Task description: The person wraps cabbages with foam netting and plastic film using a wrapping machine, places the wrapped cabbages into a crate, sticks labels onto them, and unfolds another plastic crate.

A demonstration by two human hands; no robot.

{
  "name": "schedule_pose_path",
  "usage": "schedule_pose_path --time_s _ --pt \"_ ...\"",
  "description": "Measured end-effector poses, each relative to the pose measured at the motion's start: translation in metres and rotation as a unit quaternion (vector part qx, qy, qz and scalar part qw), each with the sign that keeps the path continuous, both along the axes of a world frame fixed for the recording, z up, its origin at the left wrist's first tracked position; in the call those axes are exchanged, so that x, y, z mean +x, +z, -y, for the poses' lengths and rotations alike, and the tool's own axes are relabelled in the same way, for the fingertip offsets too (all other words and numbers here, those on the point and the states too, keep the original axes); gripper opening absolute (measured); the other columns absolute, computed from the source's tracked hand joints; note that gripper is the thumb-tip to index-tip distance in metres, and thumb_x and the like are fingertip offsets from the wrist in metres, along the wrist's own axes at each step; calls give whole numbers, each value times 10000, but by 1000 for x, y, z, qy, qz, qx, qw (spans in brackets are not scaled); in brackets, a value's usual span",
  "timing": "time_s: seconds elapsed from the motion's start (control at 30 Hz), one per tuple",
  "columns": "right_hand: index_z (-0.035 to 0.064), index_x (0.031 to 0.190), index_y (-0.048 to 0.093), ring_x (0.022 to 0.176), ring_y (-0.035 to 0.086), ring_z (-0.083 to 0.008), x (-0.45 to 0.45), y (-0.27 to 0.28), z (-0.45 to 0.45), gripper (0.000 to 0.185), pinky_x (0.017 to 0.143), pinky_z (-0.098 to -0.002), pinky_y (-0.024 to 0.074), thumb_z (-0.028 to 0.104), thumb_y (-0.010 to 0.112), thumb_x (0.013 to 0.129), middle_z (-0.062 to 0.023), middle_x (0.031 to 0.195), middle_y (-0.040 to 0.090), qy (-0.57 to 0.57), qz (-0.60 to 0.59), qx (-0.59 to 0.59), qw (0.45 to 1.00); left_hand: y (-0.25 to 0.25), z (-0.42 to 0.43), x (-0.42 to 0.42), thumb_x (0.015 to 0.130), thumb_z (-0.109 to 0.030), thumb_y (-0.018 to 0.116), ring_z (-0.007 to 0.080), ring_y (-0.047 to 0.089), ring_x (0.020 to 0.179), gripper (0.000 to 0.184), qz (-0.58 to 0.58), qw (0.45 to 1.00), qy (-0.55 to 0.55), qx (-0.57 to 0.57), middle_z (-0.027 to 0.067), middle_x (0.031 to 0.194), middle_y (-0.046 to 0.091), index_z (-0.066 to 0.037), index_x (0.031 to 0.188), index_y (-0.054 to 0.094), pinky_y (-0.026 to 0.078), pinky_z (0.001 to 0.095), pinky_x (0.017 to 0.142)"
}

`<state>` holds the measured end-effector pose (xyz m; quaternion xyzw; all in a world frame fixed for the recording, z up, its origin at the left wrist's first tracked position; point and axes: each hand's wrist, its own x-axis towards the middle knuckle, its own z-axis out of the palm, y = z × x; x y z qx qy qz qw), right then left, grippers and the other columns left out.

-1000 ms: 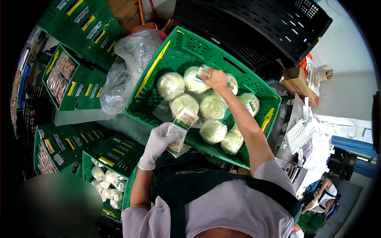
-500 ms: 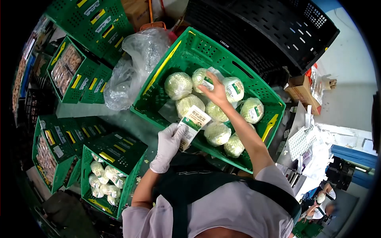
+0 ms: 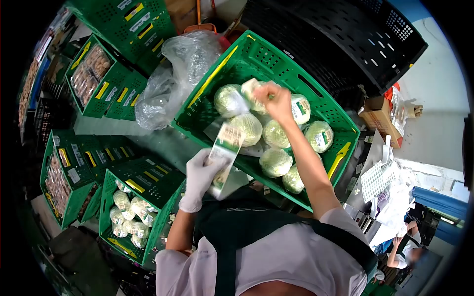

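Left of the large green crate (image 3: 269, 50), a smaller green crate (image 3: 165, 212) holds wrapped cabbages (image 3: 121, 202). At the large crate's near rim, the gloved left hand (image 3: 200, 175) pinches a printed label strip (image 3: 230, 139), whose upper end reaches over that crate. Inside it, the bare right hand (image 3: 277, 102) has its fingers bunched, blurred, over a cabbage (image 3: 257, 106), right beside a pale label (image 3: 250, 88); whether they pinch it I cannot tell. Labelled cabbages (image 3: 318, 138) lie toward the large crate's right end.
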<state>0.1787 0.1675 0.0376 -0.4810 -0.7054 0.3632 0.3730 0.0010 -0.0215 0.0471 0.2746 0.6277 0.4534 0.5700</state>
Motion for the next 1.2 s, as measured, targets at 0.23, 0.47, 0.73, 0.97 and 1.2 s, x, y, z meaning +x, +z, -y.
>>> schedule_pose_path --time_s 0.23,0.47,0.73,0.97,1.2 --pt "32 975 581 756 590 -323 -44 -81 -41 694 669 -435 473 601 673 589 -169 816 624 62 420 -100 900 -13 42 -41 755 -88 693 65 576 640 183 19 997 57 -51 44 756 638 31 865 608 469 208 590" --pt "4 1121 506 1126 415 -379 -71 -145 -12 632 969 -456 319 418 676 675 -241 1180 462 39 263 280 922 -16 29 -37 758 -87 692 49 553 641 179 28 997 53 -54 24 751 630 30 866 612 457 199 593" --pt "79 1284 387 1141 465 -305 -42 -51 24 638 947 -416 386 402 625 789 -170 1188 504 99 24 -50 994 -2 15 -20 757 -62 685 35 544 658 155 -22 999 39 16 12 759 635 22 872 625 450 188 602" --pt "43 693 573 422 547 -171 -1 20 132 198 422 -308 423 199 657 782 -71 508 561 161 -53 -121 978 17 -11 26 750 -14 670 115 580 833 432 22 983 0 184 58 942 626 22 1149 509 462 238 766" --pt "78 745 650 451 503 -111 26 28 119 87 425 -265 412 152 651 792 -44 585 590 92 54 27 994 -3 18 28 698 -13 714 40 521 648 176 -74 991 -50 95 -3 729 614 11 827 596 444 190 605"
